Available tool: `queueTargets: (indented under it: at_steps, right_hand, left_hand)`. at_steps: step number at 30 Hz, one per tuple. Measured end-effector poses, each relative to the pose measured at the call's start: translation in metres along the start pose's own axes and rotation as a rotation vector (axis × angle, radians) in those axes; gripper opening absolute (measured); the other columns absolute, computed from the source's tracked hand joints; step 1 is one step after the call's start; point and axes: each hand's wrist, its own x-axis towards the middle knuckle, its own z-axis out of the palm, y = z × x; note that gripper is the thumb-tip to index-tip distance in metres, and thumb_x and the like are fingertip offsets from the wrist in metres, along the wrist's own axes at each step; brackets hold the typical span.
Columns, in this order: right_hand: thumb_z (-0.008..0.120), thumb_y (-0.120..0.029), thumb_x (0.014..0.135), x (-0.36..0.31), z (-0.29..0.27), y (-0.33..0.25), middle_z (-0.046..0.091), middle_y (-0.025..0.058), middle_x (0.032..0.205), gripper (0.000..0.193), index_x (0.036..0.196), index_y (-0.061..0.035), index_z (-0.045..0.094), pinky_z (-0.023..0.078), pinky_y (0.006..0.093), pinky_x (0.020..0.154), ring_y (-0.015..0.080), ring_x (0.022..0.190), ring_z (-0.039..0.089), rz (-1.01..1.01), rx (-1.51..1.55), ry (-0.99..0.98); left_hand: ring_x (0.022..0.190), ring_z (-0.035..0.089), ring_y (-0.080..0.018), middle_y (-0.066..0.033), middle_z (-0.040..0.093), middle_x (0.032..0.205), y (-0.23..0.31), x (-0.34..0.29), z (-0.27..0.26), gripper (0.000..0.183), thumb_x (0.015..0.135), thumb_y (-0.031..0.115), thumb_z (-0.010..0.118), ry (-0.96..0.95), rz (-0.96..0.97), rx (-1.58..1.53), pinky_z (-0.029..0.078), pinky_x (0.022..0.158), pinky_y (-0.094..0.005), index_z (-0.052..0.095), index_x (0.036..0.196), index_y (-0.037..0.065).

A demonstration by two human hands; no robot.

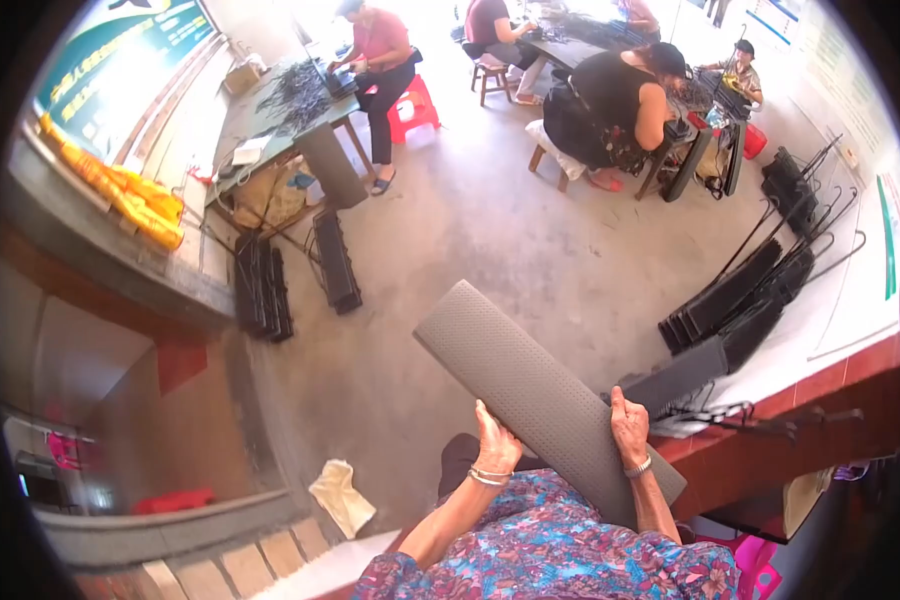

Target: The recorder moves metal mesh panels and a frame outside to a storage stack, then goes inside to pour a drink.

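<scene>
1. A long grey perforated panel lies slantwise across the lower middle of the frame, its upper end pointing to the upper left and its lower end at the person's lap.
2. The left hand is closed on the panel's left edge, thumb and fingers wrapped over it.
3. The right hand grips the panel's right edge, fingers curled over the rim.
4. A second grey panel lies just right of the right hand, on a table along the right of the frame.
5. Black racks with bent wires are stacked on that table.
6. A pale cloth lies on the floor at lower left of centre.
7. Other people sit at tables across the top of the frame.
</scene>
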Motion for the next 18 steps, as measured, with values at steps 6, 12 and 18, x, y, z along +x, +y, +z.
queueTargets:
  at_steps: [6, 12, 18]
  right_hand:
    - [0.05, -0.035, 0.089, 0.169, 0.078, -0.101, 0.032, 0.0145, 0.046, 0.053, 0.053, 0.0035, 0.043, 0.027, 0.0352, 0.043, 0.0143, 0.045, 0.028, -0.053, 0.067, 0.087]
    - [0.054, -0.031, 0.087, 0.338, 0.143, -0.198, 0.026, 0.0003, 0.048, 0.051, 0.053, 0.0004, 0.035, 0.022, 0.0314, 0.042, 0.0083, 0.048, 0.025, -0.068, 0.169, 0.139]
    - [0.059, -0.031, 0.084, 0.526, 0.187, -0.289, 0.029, -0.0031, 0.049, 0.051, 0.05, -0.0016, 0.034, 0.02, 0.0303, 0.043, 0.0063, 0.05, 0.025, 0.06, 0.153, 0.107]
  left_hand:
    - [0.118, 0.038, -0.0223, -0.0036, 0.039, 0.133, 0.119, 0.155, 0.106, 0.065, 0.086, 0.059, 0.033, 0.102, -0.067, 0.046, 0.03, 0.099, -0.0377, 0.035, 0.13, 0.012]
    - [0.118, 0.039, -0.0222, -0.0045, 0.043, 0.13, 0.228, 0.317, 0.22, 0.06, 0.087, 0.055, 0.036, -0.001, -0.148, 0.03, 0.031, 0.099, -0.0385, 0.04, 0.127, 0.01]
    - [0.116, 0.04, -0.0227, -0.0045, 0.044, 0.128, 0.324, 0.478, 0.357, 0.053, 0.09, 0.047, 0.039, -0.008, -0.058, 0.187, 0.033, 0.099, -0.0374, 0.037, 0.127, 0.009]
